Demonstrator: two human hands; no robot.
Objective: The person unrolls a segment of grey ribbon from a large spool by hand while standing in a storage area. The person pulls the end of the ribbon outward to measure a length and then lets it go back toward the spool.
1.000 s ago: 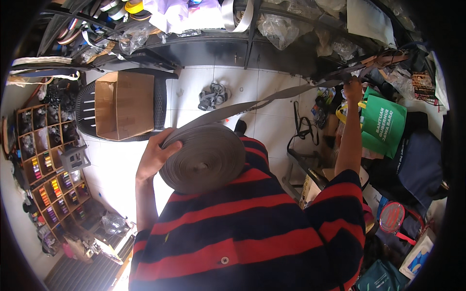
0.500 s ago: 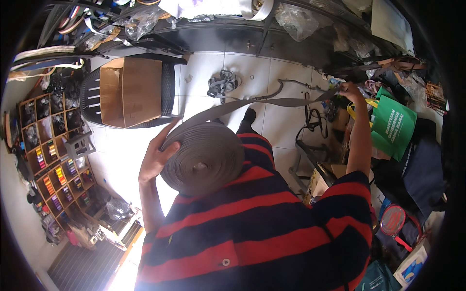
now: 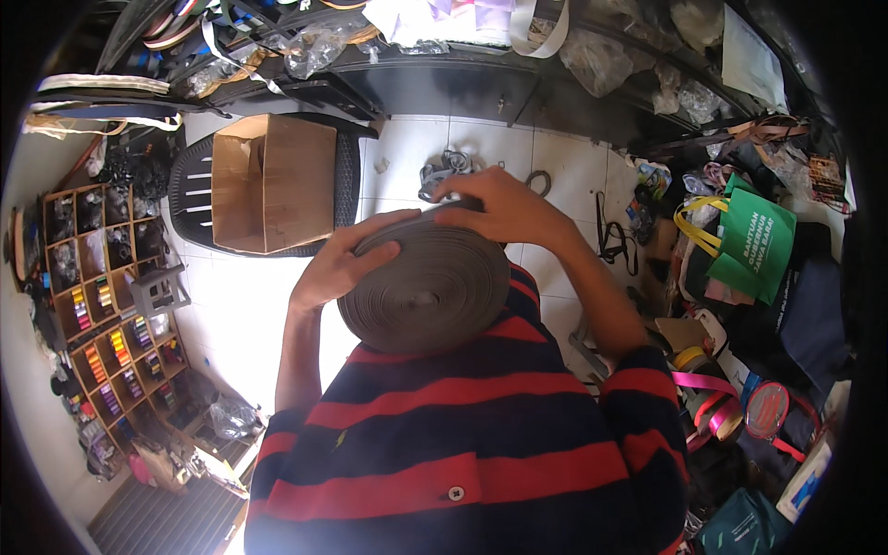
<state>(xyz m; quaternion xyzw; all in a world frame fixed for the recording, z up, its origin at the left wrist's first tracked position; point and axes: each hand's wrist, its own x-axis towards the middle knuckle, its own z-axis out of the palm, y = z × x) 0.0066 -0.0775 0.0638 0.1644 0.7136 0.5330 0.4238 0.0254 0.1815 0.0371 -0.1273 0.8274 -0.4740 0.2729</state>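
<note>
With our left hand [image 3: 344,266] clamped on the upper-left rim of the grey webbing roll [image 3: 424,298] before our striped shirt [image 3: 462,430], we rest our right hand [image 3: 504,211] at its top edge, grip there unclear.

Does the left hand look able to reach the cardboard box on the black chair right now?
Probably yes: nothing visible stands between the left hand and the cardboard box. That hand is on the grey webbing roll, though, so it would have to let go first; depth is hard to judge.
</note>
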